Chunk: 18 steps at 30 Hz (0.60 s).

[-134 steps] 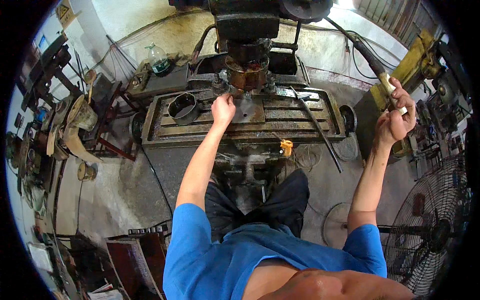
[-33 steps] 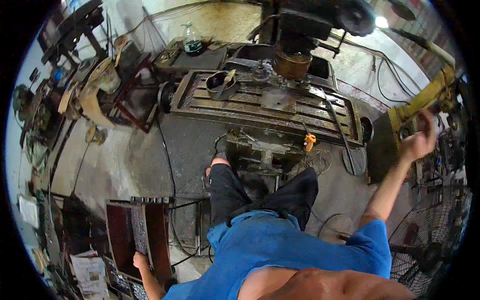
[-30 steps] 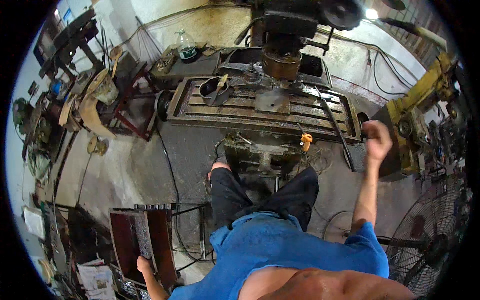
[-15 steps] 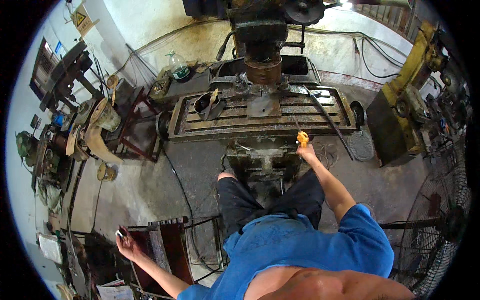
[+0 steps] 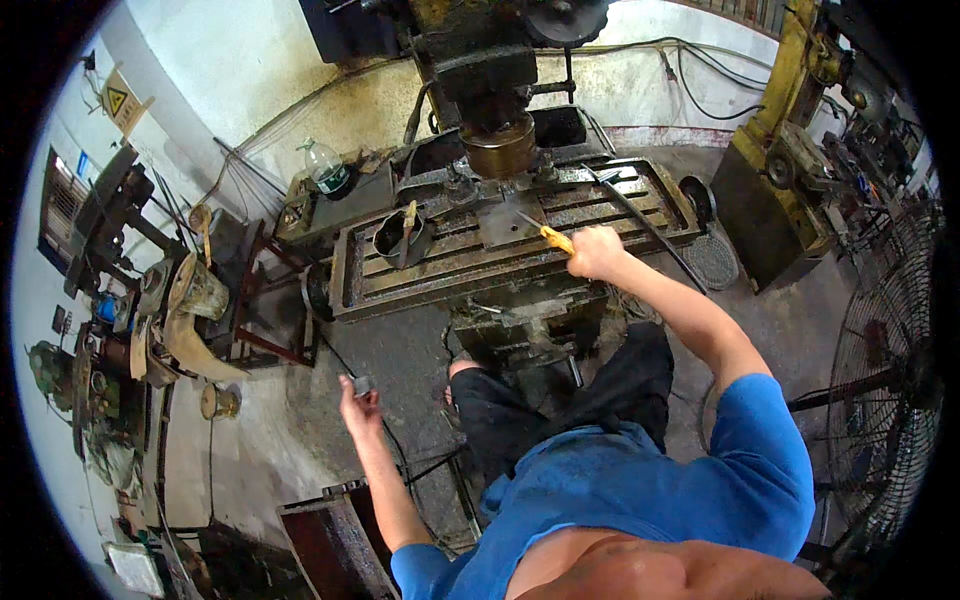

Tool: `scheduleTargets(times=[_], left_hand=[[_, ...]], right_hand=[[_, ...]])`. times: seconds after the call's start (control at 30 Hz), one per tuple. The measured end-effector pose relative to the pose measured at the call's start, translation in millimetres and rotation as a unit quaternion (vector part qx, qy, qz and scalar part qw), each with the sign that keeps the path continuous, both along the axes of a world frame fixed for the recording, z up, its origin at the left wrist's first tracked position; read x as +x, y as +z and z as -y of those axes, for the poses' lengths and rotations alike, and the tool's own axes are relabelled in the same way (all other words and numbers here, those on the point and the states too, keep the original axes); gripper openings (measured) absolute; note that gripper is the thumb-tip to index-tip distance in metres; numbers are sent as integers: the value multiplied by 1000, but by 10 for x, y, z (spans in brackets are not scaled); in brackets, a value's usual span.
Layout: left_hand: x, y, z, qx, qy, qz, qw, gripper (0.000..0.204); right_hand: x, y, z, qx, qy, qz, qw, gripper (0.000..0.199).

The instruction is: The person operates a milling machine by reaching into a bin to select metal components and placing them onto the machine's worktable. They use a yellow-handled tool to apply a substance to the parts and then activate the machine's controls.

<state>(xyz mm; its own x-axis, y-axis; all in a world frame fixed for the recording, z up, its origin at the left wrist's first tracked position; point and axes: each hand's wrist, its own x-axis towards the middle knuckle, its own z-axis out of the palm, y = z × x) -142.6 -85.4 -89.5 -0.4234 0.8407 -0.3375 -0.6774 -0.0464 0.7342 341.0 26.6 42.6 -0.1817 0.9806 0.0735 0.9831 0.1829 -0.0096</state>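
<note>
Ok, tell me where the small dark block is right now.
In the head view the small dark block is in the left hand, held up at the person's left, over the floor below the front left corner of the slotted machine table.

1 screwdriver (image 5: 545, 236), 1 bottle (image 5: 327, 167), 1 fan (image 5: 885, 370).

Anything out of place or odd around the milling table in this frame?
Nothing clearly stands out. The right hand holds a yellow-handled tool over the table; the left hand holds a small grey block away from it. A long bar lies slanted across the table's right end.
</note>
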Motion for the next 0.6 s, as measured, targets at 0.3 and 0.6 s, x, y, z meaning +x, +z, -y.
scheduleTargets(times=[0.3, 0.6], left_hand=[[709, 531, -373, 77, -126, -5, 989, 7], [1957, 1002, -1233, 130, -306, -59, 941, 16]], right_hand=[[-303, 176, -438, -12, -60, -115, 992, 29], [253, 176, -33, -22, -111, -91, 989, 32]])
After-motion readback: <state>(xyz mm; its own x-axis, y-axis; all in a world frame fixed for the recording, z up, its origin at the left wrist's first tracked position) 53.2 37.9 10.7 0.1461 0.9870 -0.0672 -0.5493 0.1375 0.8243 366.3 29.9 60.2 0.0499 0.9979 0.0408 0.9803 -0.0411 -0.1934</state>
